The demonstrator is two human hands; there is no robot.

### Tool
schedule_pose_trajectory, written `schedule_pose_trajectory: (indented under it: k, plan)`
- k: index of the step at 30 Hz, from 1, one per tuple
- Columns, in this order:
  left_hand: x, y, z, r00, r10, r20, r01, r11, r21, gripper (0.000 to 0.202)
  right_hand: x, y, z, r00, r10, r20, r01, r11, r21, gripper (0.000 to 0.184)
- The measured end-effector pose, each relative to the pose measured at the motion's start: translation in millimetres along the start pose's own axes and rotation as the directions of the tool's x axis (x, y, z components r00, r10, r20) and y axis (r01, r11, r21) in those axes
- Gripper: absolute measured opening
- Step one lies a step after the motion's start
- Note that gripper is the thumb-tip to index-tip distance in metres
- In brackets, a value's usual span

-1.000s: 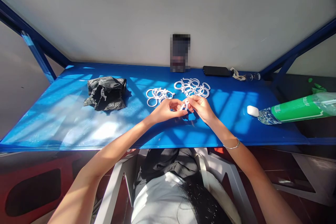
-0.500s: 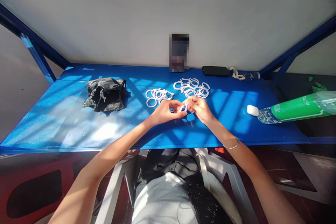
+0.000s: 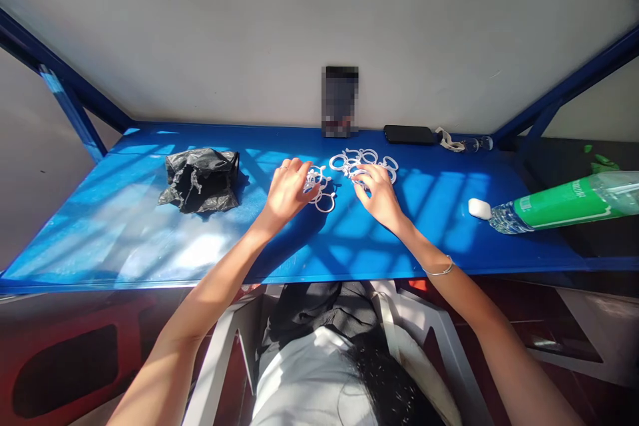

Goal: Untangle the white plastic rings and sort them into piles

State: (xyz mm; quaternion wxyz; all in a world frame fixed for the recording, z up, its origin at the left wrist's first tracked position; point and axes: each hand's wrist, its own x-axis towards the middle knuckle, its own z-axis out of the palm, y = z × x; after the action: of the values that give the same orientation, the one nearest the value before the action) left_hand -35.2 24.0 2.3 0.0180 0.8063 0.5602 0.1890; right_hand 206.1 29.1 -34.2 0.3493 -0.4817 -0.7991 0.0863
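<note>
Two heaps of white plastic rings lie on the blue table point(image 3: 124, 233). My left hand point(image 3: 287, 191) rests over the left heap point(image 3: 315, 181) with its fingers stretched out and nothing in them. One white ring point(image 3: 325, 203) lies loose just right of that hand. My right hand point(image 3: 378, 194), with a thin bracelet on the wrist, reaches to the near edge of the right heap point(image 3: 364, 161). Its fingers are extended onto the rings, and I see no ring gripped.
A crumpled black plastic bag point(image 3: 200, 178) lies at the left. A dark phone point(image 3: 340, 101) leans on the wall, and another dark device point(image 3: 409, 135) lies beside it. A green-labelled bottle point(image 3: 559, 204) lies at the right next to a small white case point(image 3: 479, 208).
Both hands held one white ring between them near the table's front. They have since parted and moved back: the left to the left heap, the right to the right heap. A ring now lies loose.
</note>
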Motion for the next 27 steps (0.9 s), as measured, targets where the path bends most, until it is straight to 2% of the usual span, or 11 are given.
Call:
schedule_pose_trajectory:
  k: [3, 8, 16, 20, 27]
  plan:
    - [-2.1, -3.8, 2.3, 1.000, -0.002, 0.026, -0.001, 0.996, 0.093, 0.031, 0.3, 7.7, 6.4, 0.997, -0.018, 0.069, 0.022, 0.997, -0.071, 0.021]
    - [-5.1, -1.8, 6.2, 0.999, -0.002, 0.044, -0.003, 0.994, 0.112, 0.032, 0.7, 9.5, 7.3, 0.994, -0.026, 0.111, 0.037, 0.995, -0.097, 0.025]
    - [-5.7, -1.6, 5.0, 0.999, 0.021, 0.036, -0.026, 0.990, 0.136, 0.034, 2.8, 3.2, -5.1, 0.994, -0.062, 0.088, 0.065, 0.997, -0.028, 0.029]
    - [-6.4, -1.5, 5.8, 0.999, 0.033, 0.038, -0.037, 0.992, 0.122, 0.035, -1.3, 5.4, -2.9, 0.993, -0.061, 0.099, 0.065, 0.997, -0.041, 0.028]
    - [-6.1, 0.8, 3.9, 0.998, 0.060, 0.011, -0.061, 0.996, 0.060, 0.036, -2.0, 5.9, -2.0, 0.993, -0.065, 0.100, 0.058, 0.996, 0.071, 0.026]
